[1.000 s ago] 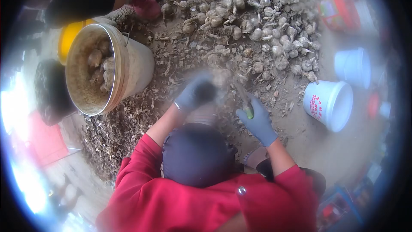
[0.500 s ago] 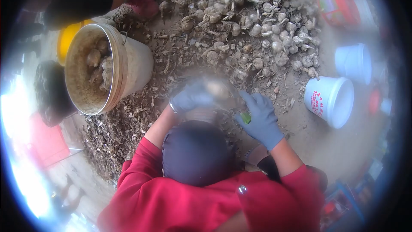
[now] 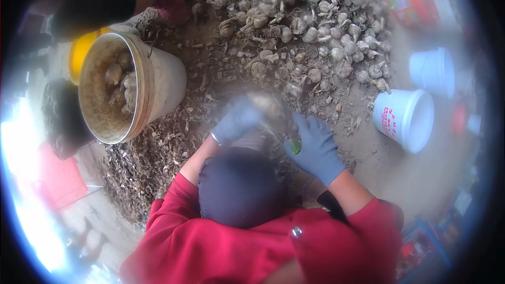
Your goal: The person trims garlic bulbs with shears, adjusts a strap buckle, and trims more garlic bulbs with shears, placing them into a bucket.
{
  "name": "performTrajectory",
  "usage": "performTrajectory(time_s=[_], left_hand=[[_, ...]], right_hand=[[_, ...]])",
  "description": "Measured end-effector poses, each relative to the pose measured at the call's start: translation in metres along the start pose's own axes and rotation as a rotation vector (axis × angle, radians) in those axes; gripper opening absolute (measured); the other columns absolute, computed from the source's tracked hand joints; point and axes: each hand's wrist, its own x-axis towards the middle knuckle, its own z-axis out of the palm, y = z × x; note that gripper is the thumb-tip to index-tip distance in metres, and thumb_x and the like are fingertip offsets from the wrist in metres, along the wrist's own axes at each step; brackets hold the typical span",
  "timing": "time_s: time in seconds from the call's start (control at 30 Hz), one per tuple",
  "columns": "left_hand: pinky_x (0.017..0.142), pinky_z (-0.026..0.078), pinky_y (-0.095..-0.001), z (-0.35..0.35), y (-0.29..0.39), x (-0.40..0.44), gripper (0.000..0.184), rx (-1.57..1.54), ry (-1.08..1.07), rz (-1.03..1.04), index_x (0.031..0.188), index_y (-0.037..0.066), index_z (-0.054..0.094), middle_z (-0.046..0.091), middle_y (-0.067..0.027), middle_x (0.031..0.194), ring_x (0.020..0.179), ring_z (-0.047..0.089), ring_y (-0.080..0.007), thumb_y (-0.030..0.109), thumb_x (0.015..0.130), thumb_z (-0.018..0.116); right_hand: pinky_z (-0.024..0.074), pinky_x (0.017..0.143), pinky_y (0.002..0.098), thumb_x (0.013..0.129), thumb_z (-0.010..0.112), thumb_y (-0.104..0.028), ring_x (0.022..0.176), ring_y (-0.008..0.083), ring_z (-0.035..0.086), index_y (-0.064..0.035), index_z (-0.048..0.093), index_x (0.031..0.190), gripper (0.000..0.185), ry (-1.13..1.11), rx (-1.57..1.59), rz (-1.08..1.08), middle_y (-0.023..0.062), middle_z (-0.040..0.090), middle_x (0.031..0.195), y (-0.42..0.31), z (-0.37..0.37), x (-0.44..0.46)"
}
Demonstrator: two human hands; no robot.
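My left hand point(image 3: 238, 121), in a grey glove, is closed on a pale, blurred garlic bulb point(image 3: 267, 105) in front of my knees. Its fingertips are smeared by motion. My right hand point(image 3: 316, 150), also gloved in grey, is wrapped round a tool with a green handle point(image 3: 295, 146). The tool's working end is too blurred to make out. Beyond both hands lies a large heap of garlic bulbs point(image 3: 336, 34) with dry stalks on them.
At the left a big whitish bucket point(image 3: 168, 81) leans over with several bulbs inside, a yellow bucket point(image 3: 81, 55) behind it. White buckets point(image 3: 392, 118) and a red one point(image 3: 413, 2) stand at the right. Another person's red-gloved hand point(image 3: 173, 6) is at the upper left. Dry trimmings point(image 3: 142, 173) cover the ground.
The bulb and my left hand have shifted slightly, with the left fingers now further left of the bulb. My right hand has moved slightly left with the green-handled tool.
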Motion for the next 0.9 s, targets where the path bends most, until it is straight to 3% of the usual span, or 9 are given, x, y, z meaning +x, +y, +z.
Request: performTrajectory(time_s=[0.1,0.27,0.4,0.47,0.57,0.63,0.77,0.83,0.9], left_hand=[[0.087,0.046,-0.0318,0.004,0.010,-0.001,0.075,0.134,0.014,0.013,0.116,-0.003,0.060,0.065,-0.0083,0.106,0.098,0.058,-0.0149,0.064,0.085,0.058],[0.087,0.046,-0.0311,-0.020,-0.055,-0.003,0.080,-0.112,0.032,0.104,0.122,-0.004,0.056,0.064,-0.0091,0.107,0.101,0.058,-0.0162,0.067,0.085,0.055],[0.090,0.047,-0.0325,-0.011,-0.042,-0.002,0.084,-0.499,0.173,-0.009,0.126,-0.004,0.052,0.062,-0.0106,0.112,0.104,0.059,-0.0206,0.068,0.082,0.058],[0.088,0.047,-0.0355,-0.037,-0.048,0.007,0.077,0.141,0.037,0.073,0.120,0.000,0.055,0.063,-0.0092,0.106,0.102,0.060,-0.0232,0.061,0.076,0.069],[0.077,0.051,-0.0333,-0.063,-0.081,0.000,0.065,1.399,0.291,-0.013,0.110,0.004,0.058,0.062,-0.0074,0.093,0.087,0.061,-0.0184,0.049,0.069,0.082],[0.073,0.052,-0.0312,-0.060,-0.068,-0.007,0.063,0.734,0.261,-0.137,0.112,0.004,0.056,0.060,-0.0075,0.094,0.084,0.060,-0.0163,0.038,0.067,0.084],[0.073,0.054,-0.0312,-0.052,-0.018,-0.033,0.057,0.150,0.462,-0.061,0.122,0.005,0.048,0.058,-0.0075,0.098,0.083,0.061,-0.0162,0.020,0.075,0.078],[0.082,0.052,-0.0338,-0.053,0.023,-0.050,0.060,-0.237,0.598,0.256,0.128,0.007,0.045,0.057,-0.0089,0.108,0.088,0.060,-0.0165,0.027,0.080,0.074],[0.093,0.047,-0.0344,-0.080,0.036,-0.065,0.075,-0.605,0.320,0.787,0.140,0.008,0.037,0.053,-0.0125,0.128,0.095,0.058,-0.0164,0.039,0.082,0.073]], right_hand=[[0.0489,0.071,0.0469,0.076,0.068,-0.026,0.084,0.0367,0.060,-0.0089,0.048,0.122,0.053,-0.106,0.077,0.043,0.0165,0.057,0.092,0.002,0.003,-0.004],[0.0501,0.066,0.0514,0.078,0.067,-0.025,0.080,0.0369,0.065,-0.0092,0.048,0.120,0.049,-0.198,0.225,0.090,0.0182,0.063,0.092,0.015,0.015,-0.006],[0.0513,0.077,0.0480,0.079,0.066,-0.026,0.090,0.0358,0.065,-0.0101,0.051,0.125,0.051,-0.119,0.472,0.305,0.0188,0.066,0.096,0.013,0.036,-0.011],[0.0510,0.081,0.0459,0.079,0.066,-0.029,0.092,0.0370,0.065,-0.0119,0.052,0.127,0.053,-0.076,0.639,0.473,0.0192,0.066,0.095,0.010,0.038,-0.010],[0.0501,0.085,0.0427,0.078,0.065,-0.034,0.094,0.0374,0.064,-0.0153,0.053,0.128,0.055,-0.113,0.606,0.534,0.0191,0.067,0.098,0.031,0.051,-0.015],[0.0500,0.085,0.0428,0.077,0.064,-0.038,0.093,0.0374,0.065,-0.0164,0.052,0.128,0.057,-0.200,0.619,0.582,0.0190,0.067,0.098,0.052,0.068,-0.017],[0.0501,0.084,0.0432,0.077,0.062,-0.042,0.093,0.0365,0.065,-0.0158,0.053,0.128,0.058,-0.420,0.493,0.554,0.0182,0.067,0.095,0.062,0.070,-0.003],[0.0494,0.086,0.0443,0.079,0.062,-0.039,0.095,0.0371,0.064,-0.0144,0.051,0.129,0.057,-0.405,0.357,0.511,0.0189,0.066,0.100,0.055,0.074,0.010],[0.0487,0.087,0.0455,0.081,0.063,-0.037,0.097,0.0378,0.063,-0.0130,0.050,0.130,0.056,-0.377,0.222,0.453,0.0196,0.065,0.104,0.043,0.078,0.029]])
